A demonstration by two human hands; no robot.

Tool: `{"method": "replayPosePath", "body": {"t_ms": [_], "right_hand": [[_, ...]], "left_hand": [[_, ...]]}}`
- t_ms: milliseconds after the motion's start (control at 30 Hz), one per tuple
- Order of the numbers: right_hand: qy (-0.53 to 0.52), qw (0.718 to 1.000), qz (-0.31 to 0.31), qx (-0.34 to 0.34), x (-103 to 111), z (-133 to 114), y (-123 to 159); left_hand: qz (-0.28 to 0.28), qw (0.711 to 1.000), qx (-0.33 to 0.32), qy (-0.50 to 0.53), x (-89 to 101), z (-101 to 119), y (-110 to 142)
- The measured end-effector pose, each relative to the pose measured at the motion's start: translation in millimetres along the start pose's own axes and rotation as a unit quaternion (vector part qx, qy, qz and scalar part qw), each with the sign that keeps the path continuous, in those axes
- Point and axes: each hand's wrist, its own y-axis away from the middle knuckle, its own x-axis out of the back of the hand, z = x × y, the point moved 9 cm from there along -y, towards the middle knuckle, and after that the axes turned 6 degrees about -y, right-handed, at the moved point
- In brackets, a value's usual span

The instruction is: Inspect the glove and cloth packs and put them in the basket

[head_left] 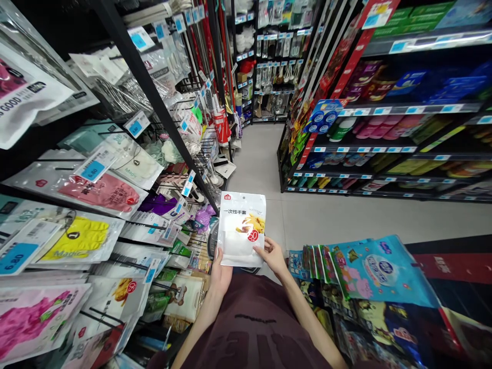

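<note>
A white packet of disposable gloves (236,246) is held upright in front of my body, its printed front facing me. The print shows yellow food and a red round "50" mark. My left hand (222,274) grips the lower left corner, thumb on the front and the other fingers behind. On the lower right edge, my right hand (272,254) pinches the packet between thumb and fingers. Similar white packets (125,292) hang on hooks at the lower left, near a packet of yellow gloves (79,238) and one of red gloves (100,189).
Hanging goods and price tags (94,166) line the left side, with a black post (154,97) slanting through them. Shelves of bottles (384,128) stand at the right. Blue snack bags (384,271) hang at the lower right. The grey floor (259,159) runs between toward a back rack (279,66).
</note>
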Motion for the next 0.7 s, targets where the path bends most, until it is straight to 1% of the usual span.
{"method": "replayPosePath", "body": {"t_ms": [233, 433, 600, 700], "right_hand": [[-0.002, 1.0, 0.012, -0.002, -0.2, -4.9, 0.1], [-0.018, 1.0, 0.015, -0.006, 0.4, -2.7, -1.8], [-0.032, 0.999, 0.012, 0.011, -0.6, -2.7, -5.2], [-0.037, 0.999, 0.007, 0.01, -1.5, -2.5, -6.7]], "left_hand": [[0.021, 1.0, 0.005, 0.001, 2.7, 0.0, -0.8], [0.016, 1.0, 0.002, -0.004, 0.6, 1.5, -1.9], [0.008, 1.0, 0.002, -0.012, -4.1, 2.5, -2.6], [0.001, 1.0, -0.003, -0.021, -5.4, 4.0, -3.0]]}}
